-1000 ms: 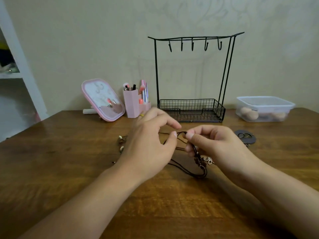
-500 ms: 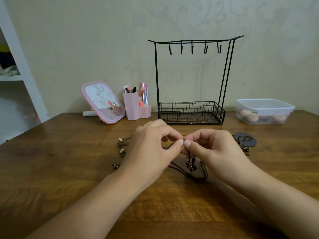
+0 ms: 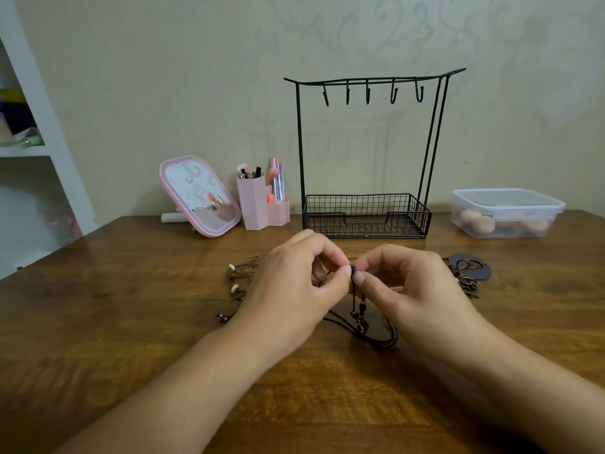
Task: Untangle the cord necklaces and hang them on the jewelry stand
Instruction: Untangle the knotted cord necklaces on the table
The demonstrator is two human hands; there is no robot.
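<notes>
We are holding both hands just above the middle of the wooden table (image 3: 98, 322), fingertips meeting. Our left hand (image 3: 291, 290) is pinching a dark cord between thumb and forefinger, and our right hand (image 3: 412, 290) is pinching the same cord right beside it, so the two thumbs are nearly touching. The cord belongs to a tangle of cord necklaces (image 3: 363, 326) that is hanging down from the pinch, with small pendants dangling and the loops lying on the table under and between our hands. More brown cords with pale beads (image 3: 236, 283) are lying spread out just beyond our left hand. The jewelry stand (image 3: 366, 152) is standing at the far edge of the table, its five hooks bare and its wire basket at the base. To its left, a pink mirror (image 3: 199, 196) is leaning beside a pink brush holder (image 3: 258, 204). Near the far right corner a lidded plastic box (image 3: 505, 213) is sitting, and a dark ring piece (image 3: 471, 268) with metal bits is lying just beyond our right hand.
</notes>
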